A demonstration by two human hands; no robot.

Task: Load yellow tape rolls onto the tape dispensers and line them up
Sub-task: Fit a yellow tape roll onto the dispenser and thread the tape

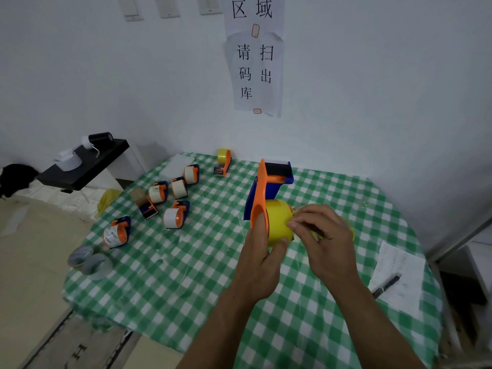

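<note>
My left hand grips an orange and blue tape dispenser held above the table, thumb under a yellow tape roll that sits on the dispenser's hub. My right hand pinches at the roll's right side, where a strip of yellow tape peeks out behind the fingers. At the table's far edge stands another dispenser with a yellow roll. Several dispensers with white rolls lie scattered on the left of the green checked tablecloth.
Two grey tape rolls sit at the table's left edge, with a brown roll further back. A paper sheet with a black pen lies at the right edge. A black shelf stands left of the table; the wall is close behind.
</note>
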